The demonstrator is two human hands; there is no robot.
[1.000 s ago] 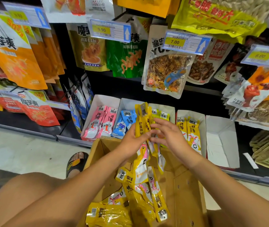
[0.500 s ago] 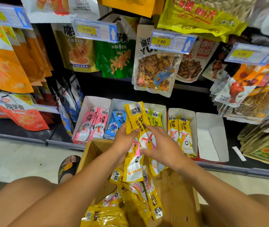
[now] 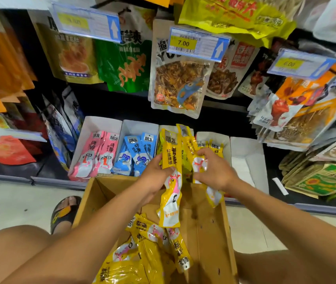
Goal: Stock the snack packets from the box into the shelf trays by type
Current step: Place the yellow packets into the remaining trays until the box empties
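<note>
While our left hand (image 3: 155,177) grips one packet (image 3: 171,156) upright, our right hand (image 3: 214,173) holds more packets (image 3: 190,144) over the floor-standing box (image 3: 210,232).

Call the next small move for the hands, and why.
Probably ease the bunch forward and down into the tray just right of the blue packets. The left hand and right hand both grip yellow packets upright above the box, directly in front of that tray. What shows of its contents looks yellow too.
</note>
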